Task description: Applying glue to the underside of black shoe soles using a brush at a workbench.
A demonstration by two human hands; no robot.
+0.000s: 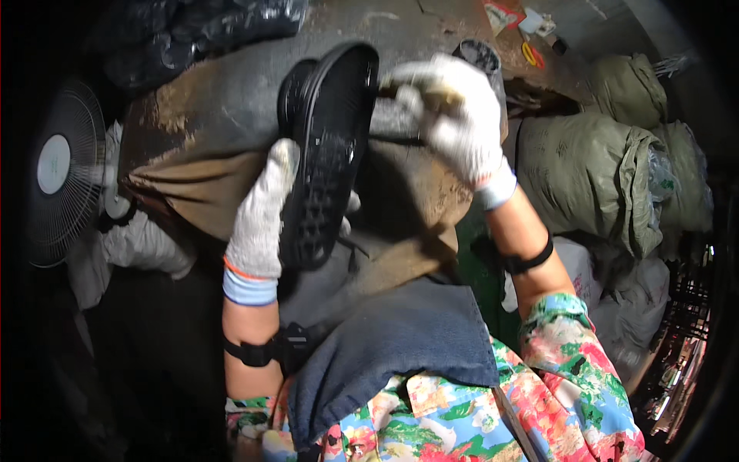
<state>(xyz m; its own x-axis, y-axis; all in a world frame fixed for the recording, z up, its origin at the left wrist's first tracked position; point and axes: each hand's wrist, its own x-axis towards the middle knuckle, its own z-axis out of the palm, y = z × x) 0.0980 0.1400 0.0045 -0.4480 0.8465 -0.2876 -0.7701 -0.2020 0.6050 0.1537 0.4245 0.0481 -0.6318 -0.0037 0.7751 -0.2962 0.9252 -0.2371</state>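
Observation:
A black shoe sole (331, 150) with a raised rim and a grid of hollows at its lower end stands tilted over the work surface. My left hand (265, 212), in a white knit glove, is closed around its lower part, thumb on the left edge and fingertips showing at the right. Behind its upper left edge another black sole-like piece (290, 96) shows in part. My right hand (454, 112), in a stained white glove, is beside the sole's upper right edge. Its fingers are bent together and blurred; what they hold cannot be made out.
A worn, cloth-draped work surface (212, 100) lies ahead, with a dark round container (479, 54) behind my right hand. Orange-handled scissors (532, 55) lie far right. A fan (65, 169) stands left; green sacks (585, 165) are stacked right. Dark plastic bags (200, 35) sit far left.

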